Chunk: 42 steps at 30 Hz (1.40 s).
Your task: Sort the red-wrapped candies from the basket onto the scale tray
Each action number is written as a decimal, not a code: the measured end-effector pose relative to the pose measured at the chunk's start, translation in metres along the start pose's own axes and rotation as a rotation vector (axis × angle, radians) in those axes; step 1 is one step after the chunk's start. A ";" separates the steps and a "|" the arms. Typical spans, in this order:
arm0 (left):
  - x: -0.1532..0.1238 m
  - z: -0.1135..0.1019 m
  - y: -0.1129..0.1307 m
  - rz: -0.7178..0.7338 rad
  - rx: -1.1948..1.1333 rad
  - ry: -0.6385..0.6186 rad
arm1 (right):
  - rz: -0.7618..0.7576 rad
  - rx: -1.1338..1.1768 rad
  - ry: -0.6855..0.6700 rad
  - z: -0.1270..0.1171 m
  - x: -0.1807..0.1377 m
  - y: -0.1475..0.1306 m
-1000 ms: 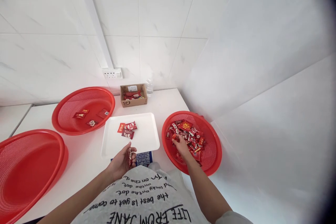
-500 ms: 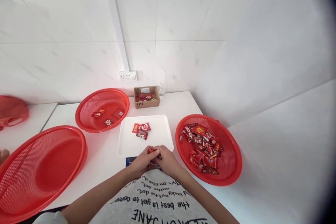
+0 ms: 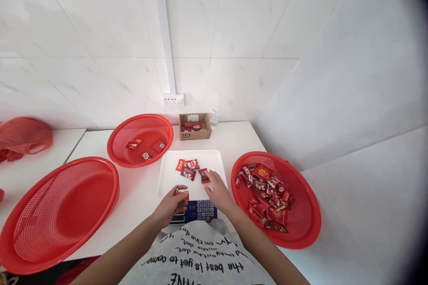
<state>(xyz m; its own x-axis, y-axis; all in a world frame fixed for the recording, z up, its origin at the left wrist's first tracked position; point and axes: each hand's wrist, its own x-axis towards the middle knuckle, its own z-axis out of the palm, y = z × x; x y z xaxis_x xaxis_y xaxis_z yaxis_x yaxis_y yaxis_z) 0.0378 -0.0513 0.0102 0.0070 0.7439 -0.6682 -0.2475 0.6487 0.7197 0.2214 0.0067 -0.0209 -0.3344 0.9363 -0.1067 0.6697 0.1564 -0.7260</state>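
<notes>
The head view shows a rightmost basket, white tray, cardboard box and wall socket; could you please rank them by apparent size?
1. Rightmost basket
2. White tray
3. Cardboard box
4. Wall socket

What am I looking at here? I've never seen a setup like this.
There is no machine: these are a person's bare hands, filmed by one head-worn camera looking forward and down. The left hand holds a small red packet. The open right hand has its fingertips at a dark red packet on a white tray, beside three overlapping packets. Nearer the body is a blue keypad panel. A red basket of packets sits at right; behind the tray stands a cardboard box.
</notes>
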 end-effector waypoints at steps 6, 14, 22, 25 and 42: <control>0.039 0.002 0.023 0.297 0.953 0.018 | -0.096 -0.267 -0.190 0.015 -0.006 -0.006; 0.050 -0.006 0.022 0.321 1.049 0.041 | -0.098 -0.027 -0.151 0.018 -0.004 -0.002; -0.002 0.011 0.014 -0.020 0.207 -0.188 | 0.091 0.660 -0.283 0.010 -0.035 -0.025; -0.007 0.018 0.010 -0.103 0.049 -0.163 | 0.117 0.717 -0.311 0.009 -0.045 -0.031; -0.011 0.039 0.021 -0.208 0.000 -0.116 | 0.500 0.084 0.151 -0.072 -0.054 0.134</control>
<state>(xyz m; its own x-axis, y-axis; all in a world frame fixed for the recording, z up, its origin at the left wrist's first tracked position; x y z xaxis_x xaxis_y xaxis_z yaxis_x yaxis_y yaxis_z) 0.0700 -0.0394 0.0399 0.1687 0.6074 -0.7762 -0.2289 0.7902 0.5686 0.3770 -0.0001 -0.0637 0.1156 0.9259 -0.3596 0.6659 -0.3408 -0.6637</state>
